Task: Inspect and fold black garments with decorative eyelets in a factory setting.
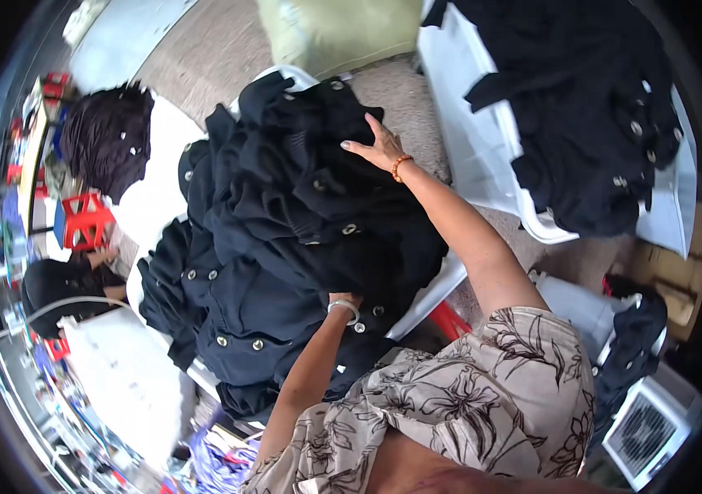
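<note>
A large heap of black garments (260, 206) with round metal buttons lies in front of me on a white surface. My left hand (344, 297), with a pale bangle at its wrist, reaches in under a fold at the near side of the heap. The cloth covers its fingers, so their grip is hidden. Over at the far right edge of the heap is my right hand (382, 151), wearing a beaded bracelet. Its thumb and fingers are spread apart beside the black cloth, with nothing in them.
At the right, a white bin (482, 140) carries more black garments (598, 107). A pale yellow-green sack (338, 33) stands behind the heap. To the left are a dark garment pile (108, 140), a red stool (86, 221) and another person (62, 292). A boxy white fan unit (647, 428) sits lower right.
</note>
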